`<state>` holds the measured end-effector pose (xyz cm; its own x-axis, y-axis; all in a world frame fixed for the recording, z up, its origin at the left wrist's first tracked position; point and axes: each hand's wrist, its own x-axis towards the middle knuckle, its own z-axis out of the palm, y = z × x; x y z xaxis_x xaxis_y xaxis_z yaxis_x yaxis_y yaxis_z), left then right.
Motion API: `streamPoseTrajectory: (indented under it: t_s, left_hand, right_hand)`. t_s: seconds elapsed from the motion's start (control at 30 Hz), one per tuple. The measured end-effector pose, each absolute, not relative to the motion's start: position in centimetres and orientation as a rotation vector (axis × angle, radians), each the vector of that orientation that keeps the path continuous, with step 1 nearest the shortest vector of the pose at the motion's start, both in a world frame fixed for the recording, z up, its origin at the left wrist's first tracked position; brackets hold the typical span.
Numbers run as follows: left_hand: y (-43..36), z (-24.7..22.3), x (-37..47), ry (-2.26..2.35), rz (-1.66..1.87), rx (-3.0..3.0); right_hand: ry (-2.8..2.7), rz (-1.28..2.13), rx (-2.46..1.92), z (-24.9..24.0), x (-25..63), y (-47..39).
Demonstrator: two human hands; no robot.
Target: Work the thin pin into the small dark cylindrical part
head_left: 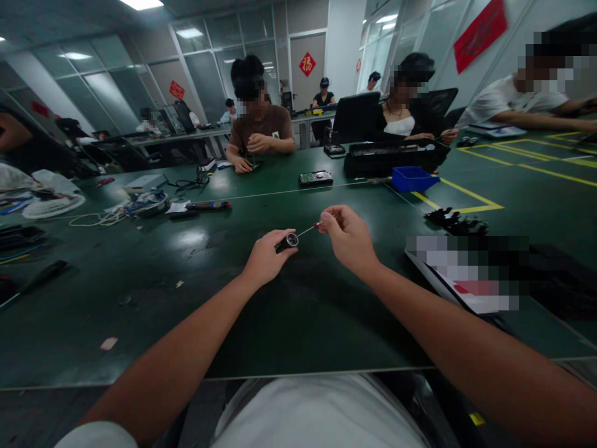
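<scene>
My left hand [268, 256] is closed around a small dark cylindrical part [291, 240] with a pale ring on its round end, held above the green table [186, 317]. To its right, my right hand [349, 239] pinches the red handle of a thin screwdriver [308, 231]. The metal shaft points left, its tip at or very near the round end of the part; whether they touch is too small to tell. The fingers hide most of the handle.
Ahead lie a hard drive [316, 178], a blue bin [414, 179] and a long black housing [373, 160]. A dark tool [208, 205] and cables lie left, a white device [448, 280] right. People sit across the table.
</scene>
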<state>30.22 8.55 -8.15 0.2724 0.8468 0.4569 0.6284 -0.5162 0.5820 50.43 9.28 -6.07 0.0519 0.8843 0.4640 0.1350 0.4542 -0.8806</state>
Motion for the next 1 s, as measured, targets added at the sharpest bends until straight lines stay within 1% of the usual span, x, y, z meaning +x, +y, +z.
streamPoseTrajectory:
  t_s: [0.07, 0.17, 0.23, 0.27, 0.43, 0.53, 0.8, 1.0]
  left_hand:
    - [8.6, -8.1, 30.2, 1.327, 1.099, 2.273]
    - [8.7, -8.2, 30.1, 1.299, 1.118, 2.303]
    - [8.9, -8.2, 30.0, 1.306, 1.121, 2.309]
    - [8.9, -8.2, 30.0, 1.312, 1.118, 2.308]
    - [8.8, -8.2, 30.0, 1.336, 1.096, 2.298]
    - [8.7, -8.0, 30.1, 1.343, 1.085, 2.296]
    - [8.5, -7.9, 30.3, 1.386, 1.067, 2.285]
    - [8.6, -8.0, 30.1, 1.394, 1.08, 2.286]
  right_hand:
    - [-1.262, 0.911, -0.949, -6.3, 50.4, 9.8]
    - [-1.001, 1.275, -0.94, -6.5, 50.5, 10.4]
    - [-0.918, 1.392, -0.925, -6.5, 50.6, 10.6]
    - [-0.921, 1.374, -0.919, -6.5, 50.6, 10.6]
    - [-1.146, 0.975, -0.944, -6.2, 50.4, 10.0]
    - [-1.26, 0.831, -0.969, -6.1, 50.4, 9.7]
    - [-1.388, 0.726, -0.961, -5.8, 50.4, 9.2]
    - [-1.55, 0.588, -1.084, -4.8, 50.8, 8.3]
